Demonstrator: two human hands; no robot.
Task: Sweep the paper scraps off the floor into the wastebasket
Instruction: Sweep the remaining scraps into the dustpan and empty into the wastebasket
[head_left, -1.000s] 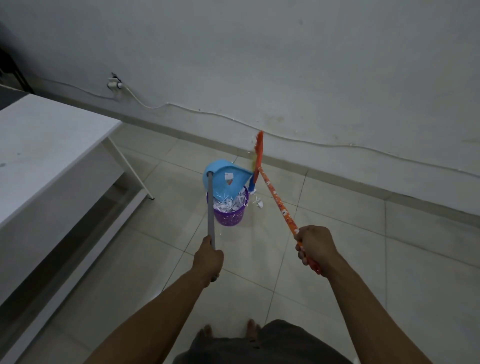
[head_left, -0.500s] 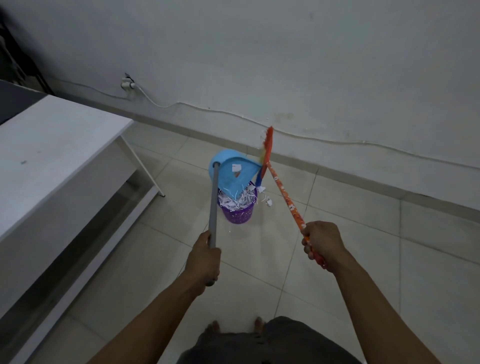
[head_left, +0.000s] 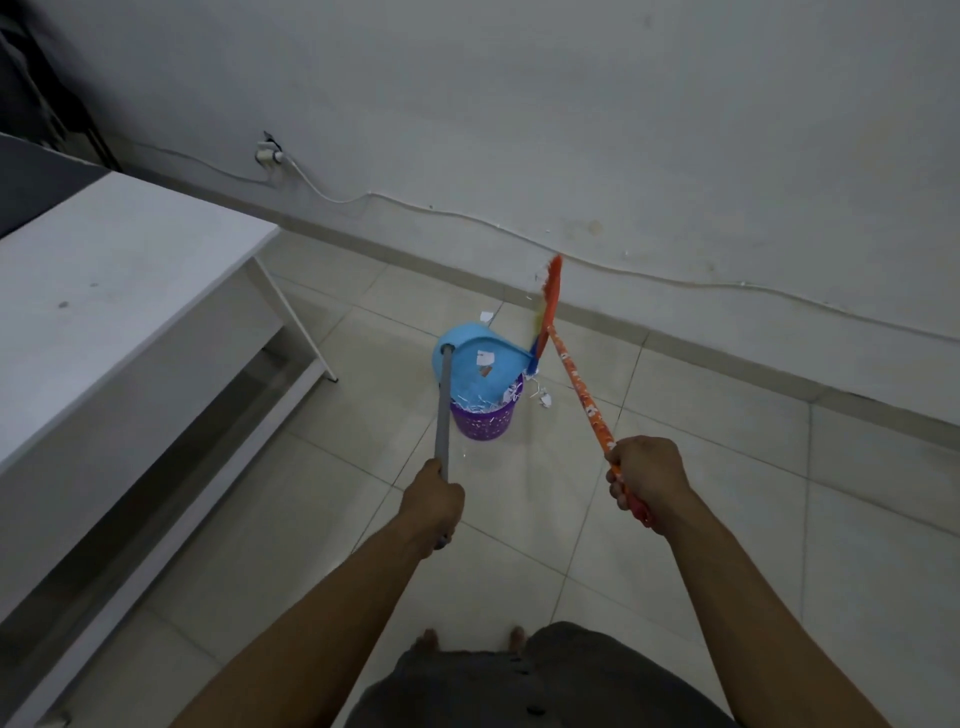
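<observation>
A tiled floor is running up to a pale wall, with a cable trailing along it and a white surface standing at the left. Near the wall a purple wastebasket is sitting, heaped with shredded scraps.

The left hand is clenching the grey handle of a blue dustpan and is tipping the pan over the basket's far rim, its mouth angled down toward the heap. The right hand is grasping the orange broom close to its near end, fingers wrapped round the shaft. The broom head is raised off the floor at the pan's right edge; whether the bristles are touching the pan cannot be told. A few scraps are lying loose on the floor just right of the basket, and one more is lying beyond it.

The step in hand looks like emptying the pan. Doing it well probably means keeping the pan's lip inside the rim, not above it, since the basket is already brimming and paper is spilling over the right side. Tilting the pan slowly and drawing the bristles gently down it should stop light shreds from flying. The strays by the basket will need another pass.
</observation>
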